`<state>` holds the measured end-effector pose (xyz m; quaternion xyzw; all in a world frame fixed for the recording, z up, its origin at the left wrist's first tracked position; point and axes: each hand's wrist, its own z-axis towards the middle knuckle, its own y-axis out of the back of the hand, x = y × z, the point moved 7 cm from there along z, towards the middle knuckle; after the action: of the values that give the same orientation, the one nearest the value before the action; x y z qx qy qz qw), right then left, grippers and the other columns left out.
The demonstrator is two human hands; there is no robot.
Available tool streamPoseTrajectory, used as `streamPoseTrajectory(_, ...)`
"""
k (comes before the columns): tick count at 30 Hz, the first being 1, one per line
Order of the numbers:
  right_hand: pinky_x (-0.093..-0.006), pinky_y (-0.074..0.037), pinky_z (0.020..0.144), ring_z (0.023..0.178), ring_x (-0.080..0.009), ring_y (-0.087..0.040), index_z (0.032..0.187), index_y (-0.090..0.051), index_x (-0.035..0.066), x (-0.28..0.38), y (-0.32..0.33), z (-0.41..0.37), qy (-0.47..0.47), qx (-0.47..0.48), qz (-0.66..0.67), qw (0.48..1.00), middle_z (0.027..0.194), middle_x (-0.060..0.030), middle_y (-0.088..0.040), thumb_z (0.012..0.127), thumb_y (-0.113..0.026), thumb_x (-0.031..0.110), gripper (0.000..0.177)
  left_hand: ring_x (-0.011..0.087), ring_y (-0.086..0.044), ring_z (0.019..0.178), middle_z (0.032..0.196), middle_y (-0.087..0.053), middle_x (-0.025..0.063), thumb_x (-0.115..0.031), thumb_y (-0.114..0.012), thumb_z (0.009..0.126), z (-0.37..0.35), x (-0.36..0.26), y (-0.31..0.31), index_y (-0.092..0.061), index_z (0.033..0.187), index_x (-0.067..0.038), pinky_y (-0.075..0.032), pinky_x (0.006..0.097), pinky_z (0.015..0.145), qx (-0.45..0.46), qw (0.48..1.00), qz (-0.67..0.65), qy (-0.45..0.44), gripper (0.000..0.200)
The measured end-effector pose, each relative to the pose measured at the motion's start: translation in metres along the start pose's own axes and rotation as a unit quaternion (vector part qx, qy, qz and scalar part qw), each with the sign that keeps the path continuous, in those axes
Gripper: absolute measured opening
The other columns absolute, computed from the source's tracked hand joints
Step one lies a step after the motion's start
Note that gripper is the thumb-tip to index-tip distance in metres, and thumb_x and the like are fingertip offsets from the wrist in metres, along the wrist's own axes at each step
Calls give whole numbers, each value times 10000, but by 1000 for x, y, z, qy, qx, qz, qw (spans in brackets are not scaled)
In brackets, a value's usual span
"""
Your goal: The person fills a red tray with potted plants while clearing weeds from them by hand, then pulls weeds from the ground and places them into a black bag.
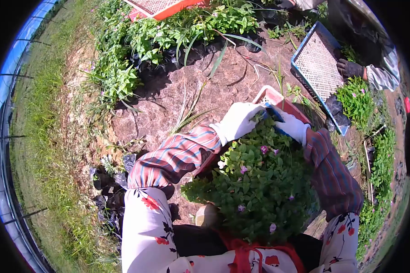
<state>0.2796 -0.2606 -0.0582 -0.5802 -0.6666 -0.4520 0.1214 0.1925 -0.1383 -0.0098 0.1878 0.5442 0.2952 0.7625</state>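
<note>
My left hand point(241, 123), in a white glove, is at the far side of a mass of leafy plants point(264, 182) with small pink flowers. Its fingers curl beside the stems, and what they hold is hidden. My right hand point(294, 126), gloved in white too, is closed on a blue object point(278, 119) lying between both hands; its kind cannot be made out. Under and beyond the hands, a red plastic crate point(272, 94) shows its pale inner floor at the far end. The plants fill the part nearer my body and hide most of the crate.
At the upper right, a person's dark-gloved hand point(350, 69) is by a blue-rimmed crate point(321, 63), tilted among plants. An orange crate point(161, 7) stands at the top behind potted flowering plants point(168, 38). Black plastic bags point(111, 195) lie at left, near the grass point(41, 150).
</note>
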Motion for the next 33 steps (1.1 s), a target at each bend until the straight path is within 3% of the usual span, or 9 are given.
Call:
streamPoseTrajectory(4, -298, -289, 1020, 1244, -256, -380, 1399, -207, 95, -12, -3, 8, 21, -2, -57, 998, 1368, -186, -351, 811, -499, 129, 657, 276, -619, 700, 807, -625, 148, -58, -583, 670, -7, -11, 42, -599, 1006, -44, -494, 332, 643, -56, 998, 22, -28, 336)
streamPoseTrajectory(6, -295, -362, 953, 1141, -248, -474, 1412, -185, 143, -18, -4, 10, 57, -20, -87, 994, 1317, -197, -409, 811, -477, 111, 668, 106, -571, 616, 762, -616, 61, -44, -516, 737, -22, 32, 80, -588, 995, 16, -473, 254, 559, -62, 969, -180, 160, 274)
streamPoseTrajectory(8, -280, -442, 811, 942, -206, -557, 1414, -200, 203, -13, -1, 3, -13, 2, -31, 999, 1234, -178, -485, 809, -460, 97, 668, 95, -594, 598, 661, -594, 128, -70, -518, 766, -43, 61, 120, -600, 873, 12, -470, 250, 528, 91, 964, 112, 222, 158)
streamPoseTrajectory(12, -254, -455, 675, 762, -135, -556, 1413, -212, 241, -32, 0, 11, -30, -2, -36, 999, 1136, -136, -542, 809, -458, 85, 671, 323, -584, 955, 1016, -615, 155, -240, -619, 659, -204, 144, 151, -607, 1051, -120, -472, 394, 824, 469, 714, 343, 391, 410)
streamPoseTrajectory(15, -253, -456, 716, 818, -141, -560, 1409, -231, 214, -35, 0, 11, -61, -4, -2, 998, 1162, -125, -535, 806, -479, 83, 664, 351, -516, 1051, 1172, -497, 206, -264, -693, 696, -202, 154, 187, -462, 1236, -107, -436, 403, 870, 151, 848, 331, 385, 608)
streamPoseTrajectory(21, -263, -409, 874, 1016, -195, -530, 1387, -281, 141, -23, 2, 7, -81, -16, -13, 996, 1207, -139, -518, 796, -511, 87, 636, 399, -585, 741, 949, -550, 304, -286, -630, 751, -201, 253, 231, -385, 1291, -129, -490, 439, 623, -130, 796, 496, 323, 613)
streamPoseTrajectory(26, -258, -378, 923, 1073, -186, -502, 1374, -298, 100, -34, -1, 14, -36, -47, -34, 998, 1212, -131, -516, 827, -542, 135, 600, 341, -602, 720, 781, -609, 182, -289, -603, 778, -194, 282, 243, -505, 1134, -1, -483, 422, 665, -8, 781, 422, 460, 469)
streamPoseTrajectory(28, -256, -361, 944, 1101, -164, -479, 1370, -303, 83, -32, -2, 13, -60, -13, 29, 998, 1221, -117, -512, 843, -552, 158, 588, 345, -594, 697, 747, -602, 183, -284, -596, 780, -187, 267, 240, -536, 1056, 4, -473, 420, 624, -116, 811, 509, 264, 403)
streamPoseTrajectory(33, -262, -389, 913, 1060, -152, -502, 1377, -301, 116, -20, -2, 9, -62, -36, 6, 997, 1214, -107, -522, 840, -555, 151, 595, 327, -597, 688, 773, -617, 146, -228, -536, 787, -193, 227, 182, -578, 986, -47, -475, 435, 633, -75, 847, 453, 269, 272)
